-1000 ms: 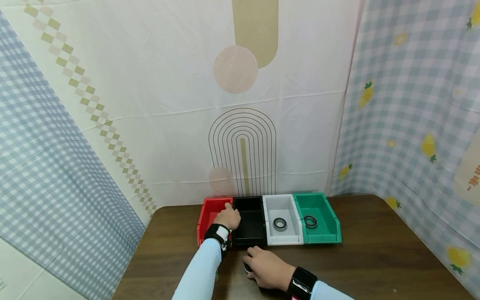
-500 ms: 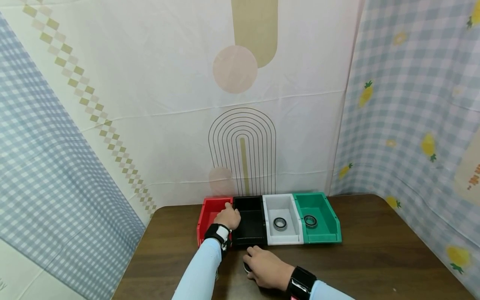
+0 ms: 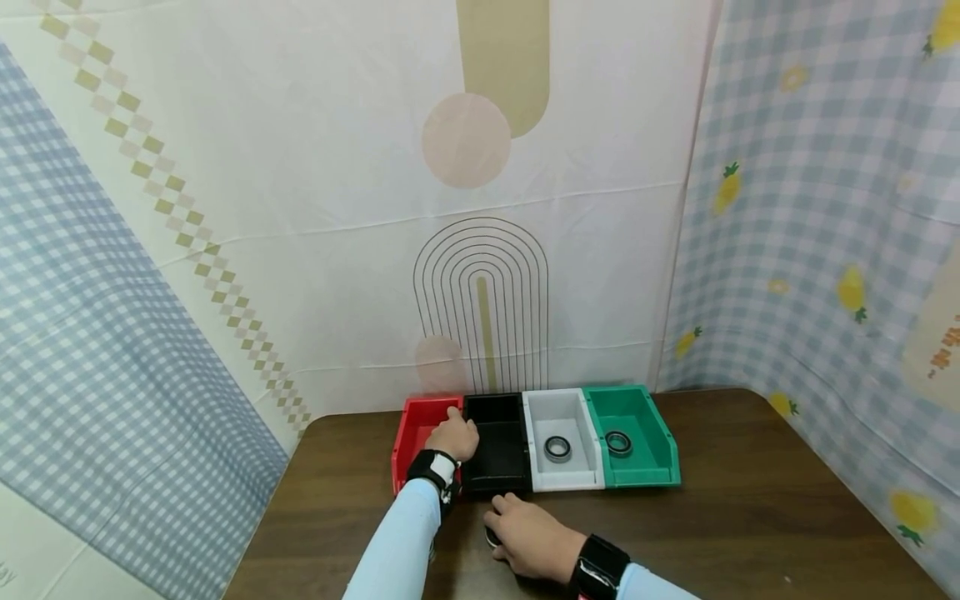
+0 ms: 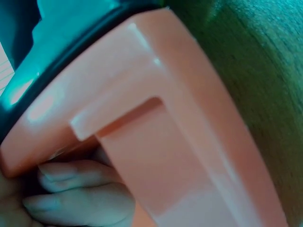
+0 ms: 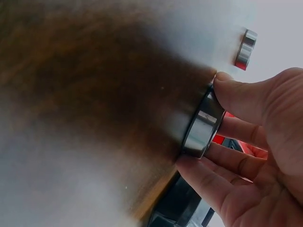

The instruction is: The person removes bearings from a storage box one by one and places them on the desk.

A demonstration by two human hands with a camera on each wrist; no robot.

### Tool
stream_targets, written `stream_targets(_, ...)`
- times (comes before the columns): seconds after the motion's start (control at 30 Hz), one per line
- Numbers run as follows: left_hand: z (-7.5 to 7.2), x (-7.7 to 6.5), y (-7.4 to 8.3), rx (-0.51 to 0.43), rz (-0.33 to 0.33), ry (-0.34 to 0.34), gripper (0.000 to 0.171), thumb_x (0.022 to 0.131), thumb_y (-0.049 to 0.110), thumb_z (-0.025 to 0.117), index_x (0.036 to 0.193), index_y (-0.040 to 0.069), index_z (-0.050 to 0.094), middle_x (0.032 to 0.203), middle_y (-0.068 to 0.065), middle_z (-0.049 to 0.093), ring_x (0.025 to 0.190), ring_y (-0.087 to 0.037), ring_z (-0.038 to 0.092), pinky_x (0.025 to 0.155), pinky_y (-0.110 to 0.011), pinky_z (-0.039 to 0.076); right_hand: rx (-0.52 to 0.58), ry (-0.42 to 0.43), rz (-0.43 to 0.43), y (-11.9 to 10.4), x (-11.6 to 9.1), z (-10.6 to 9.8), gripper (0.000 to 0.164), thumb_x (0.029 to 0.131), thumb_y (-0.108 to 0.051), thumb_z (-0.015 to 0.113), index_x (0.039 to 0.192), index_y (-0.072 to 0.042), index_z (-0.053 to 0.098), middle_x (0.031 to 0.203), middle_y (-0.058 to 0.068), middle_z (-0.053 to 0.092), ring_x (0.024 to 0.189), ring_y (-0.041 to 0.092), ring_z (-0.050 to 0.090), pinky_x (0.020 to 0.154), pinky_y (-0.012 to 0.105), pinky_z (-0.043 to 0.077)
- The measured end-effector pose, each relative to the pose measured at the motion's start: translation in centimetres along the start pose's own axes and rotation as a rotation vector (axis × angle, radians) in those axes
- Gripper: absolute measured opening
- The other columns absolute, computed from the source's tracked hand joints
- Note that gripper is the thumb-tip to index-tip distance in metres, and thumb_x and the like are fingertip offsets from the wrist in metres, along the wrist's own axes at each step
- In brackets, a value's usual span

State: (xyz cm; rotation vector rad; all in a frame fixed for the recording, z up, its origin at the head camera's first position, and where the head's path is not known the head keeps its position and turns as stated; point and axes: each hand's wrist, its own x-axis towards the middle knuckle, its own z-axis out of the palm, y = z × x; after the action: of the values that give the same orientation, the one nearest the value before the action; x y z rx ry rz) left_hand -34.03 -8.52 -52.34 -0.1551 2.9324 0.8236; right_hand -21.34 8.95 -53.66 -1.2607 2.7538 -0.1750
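My left hand (image 3: 453, 437) lies over the wall between the red bin (image 3: 412, 433) and the black bin (image 3: 495, 450). In the left wrist view its curled fingers (image 4: 80, 203) sit against the inside of the red bin, under the rim; the thumb is not clearly visible. My right hand (image 3: 536, 537) holds a ball bearing (image 5: 203, 127) by its edge on the table in front of the black bin, thumb on one side and fingers on the other. Most of that bearing is hidden from the head view.
A bearing (image 3: 557, 449) lies in the white bin (image 3: 564, 408), and another bearing (image 3: 618, 443) in the green bin (image 3: 626, 403). One more bearing (image 5: 246, 49) stands on the wooden table (image 3: 735, 517) near the left forearm. Patterned cloth (image 3: 360, 292) hangs behind.
Both hands keep their places and their holds. Only the head view has shifted slightly.
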Motion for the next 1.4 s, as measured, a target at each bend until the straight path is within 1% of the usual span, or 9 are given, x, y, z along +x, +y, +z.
stream_targets(0.03, 0.02, 0.02, -0.08, 0.002, -0.002, 0.002, 0.06, 0.113, 0.033, 0.045, 0.159, -0.004, 0.036, 0.118, -0.027, 0.073, 0.106, -0.044, 0.07, 0.092, -0.059, 0.057, 0.0, -0.001, 0.0, -0.02, 0.01, -0.01, 0.036, 0.099, -0.038, 0.076, 0.129, -0.018, 0.07, 0.122, 0.001, 0.066, 0.111, 0.015, 0.064, 0.093, 0.029, 0.058)
stream_targets(0.13, 0.11, 0.15, -0.22, 0.004, 0.001, 0.009, 0.059, 0.113, 0.034, 0.045, 0.157, -0.004, 0.038, 0.114, -0.025, 0.074, 0.102, -0.043, 0.071, 0.09, -0.058, 0.057, 0.0, -0.007, 0.004, -0.06, 0.04, -0.06, 0.035, 0.099, -0.038, 0.076, 0.128, -0.019, 0.07, 0.122, 0.0, 0.066, 0.107, 0.013, 0.061, 0.089, 0.027, 0.056)
stream_targets(0.37, 0.2, 0.28, -0.27, 0.012, 0.0, 0.008, 0.059, 0.113, 0.035, 0.044, 0.157, -0.003, 0.039, 0.113, -0.025, 0.074, 0.102, -0.043, 0.071, 0.09, -0.057, 0.057, 0.0, -0.014, 0.019, -0.16, 0.06, -0.07, 0.036, 0.1, -0.038, 0.076, 0.13, -0.019, 0.069, 0.134, 0.005, 0.066, 0.116, 0.017, 0.063, 0.095, 0.029, 0.057)
stream_targets(0.5, 0.27, 0.21, -0.34, 0.022, -0.004, 0.019, 0.059, 0.113, 0.035, 0.045, 0.157, -0.003, 0.039, 0.112, -0.025, 0.074, 0.102, -0.043, 0.072, 0.091, -0.057, 0.057, 0.0, -0.003, 0.018, -0.29, 0.0, -0.05, 0.036, 0.099, -0.038, 0.077, 0.129, -0.018, 0.07, 0.132, 0.004, 0.066, 0.115, 0.017, 0.062, 0.095, 0.029, 0.057)
stream_targets(0.7, 0.28, 0.04, -0.17, 0.029, -0.011, 0.013, 0.059, 0.113, 0.035, 0.044, 0.157, -0.003, 0.039, 0.103, -0.022, 0.074, 0.1, -0.042, 0.072, 0.088, -0.056, 0.057, 0.022, -0.004, 0.025, -0.3, -0.12, -0.02, 0.036, 0.099, -0.037, 0.077, 0.129, -0.018, 0.07, 0.133, 0.006, 0.066, 0.116, 0.018, 0.062, 0.097, 0.03, 0.057)
stream_targets(0.9, 0.37, 0.02, -0.04, 0.035, -0.01, 0.027, 0.057, 0.112, 0.035, 0.045, 0.155, -0.003, 0.041, 0.096, -0.02, 0.073, 0.092, -0.039, 0.072, 0.085, -0.055, 0.058, 0.045, -0.02, 0.038, -0.29, -0.11, -0.28, 0.036, 0.099, -0.037, 0.076, 0.128, -0.017, 0.07, 0.132, 0.005, 0.066, 0.112, 0.016, 0.061, 0.094, 0.029, 0.056)
stream_targets(1.13, 0.45, -0.05, -0.08, 0.024, -0.014, 0.035, 0.058, 0.113, 0.036, 0.046, 0.156, -0.003, 0.041, 0.105, -0.022, 0.075, 0.097, -0.041, 0.071, 0.089, -0.057, 0.058, 0.044, -0.009, 0.035, -0.32, -0.18, -0.26, 0.034, 0.098, -0.036, 0.077, 0.126, -0.018, 0.071, 0.128, 0.004, 0.066, 0.108, 0.014, 0.06, 0.092, 0.029, 0.056)
stream_targets(1.3, 0.24, -0.07, -0.18, 0.024, -0.003, 0.044, 0.055, 0.112, 0.035, 0.047, 0.152, -0.003, 0.044, 0.101, -0.022, 0.074, 0.093, -0.04, 0.072, 0.085, -0.056, 0.058, 0.04, -0.008, 0.039, -0.35, -0.06, -0.24, 0.035, 0.099, -0.037, 0.077, 0.127, -0.018, 0.071, 0.128, 0.003, 0.066, 0.109, 0.014, 0.06, 0.093, 0.029, 0.056)
stream_targets(1.4, 0.34, -0.19, 0.02, 0.032, -0.005, 0.052, 0.055, 0.112, 0.035, 0.047, 0.151, -0.003, 0.044, 0.099, -0.022, 0.074, 0.094, -0.04, 0.073, 0.085, -0.056, 0.059, 0.036, -0.004, 0.035, -0.18, -0.27, -0.23, 0.037, 0.099, -0.038, 0.077, 0.129, -0.018, 0.071, 0.126, 0.002, 0.066, 0.109, 0.014, 0.06, 0.092, 0.029, 0.056)
